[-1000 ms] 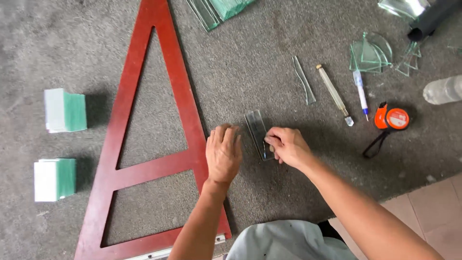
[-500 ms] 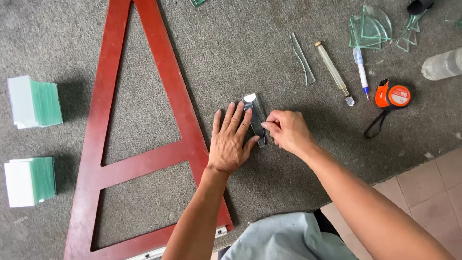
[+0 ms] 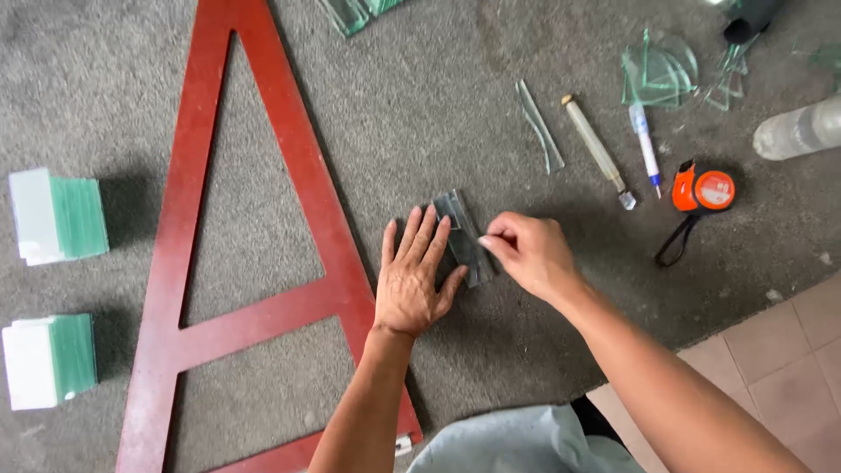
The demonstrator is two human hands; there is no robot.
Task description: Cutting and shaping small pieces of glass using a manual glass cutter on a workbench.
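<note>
Grey carpet (image 3: 455, 105) covers the surface I work on, seen from above. At the far left sit two stacks of green-edged glass panes (image 3: 57, 216), one above the other, well apart from my hands. Next comes a dark red wooden frame (image 3: 263, 131) shaped like a tall triangle with a crossbar, lying flat. Just right of its slanted side, my left hand (image 3: 413, 285) lies palm down, fingers spread, the fingertips pressing on a small strip of clear glass (image 3: 464, 236) that lies at a slant on the carpet. My right hand (image 3: 526, 254) touches the strip's right edge, its grip pinched narrow with thumb and forefinger together; whether they hold anything I cannot tell. Further right lie a thin curved glass sliver (image 3: 540, 124), a slim glass cutter (image 3: 597, 151), a white pen (image 3: 646, 149) and an orange tape measure (image 3: 703, 189). Broken clear glass pieces (image 3: 659, 72) sit near the top, a clear bottle (image 3: 802, 130) at the right edge, and pale tiles (image 3: 788, 350) at the lower right
</note>
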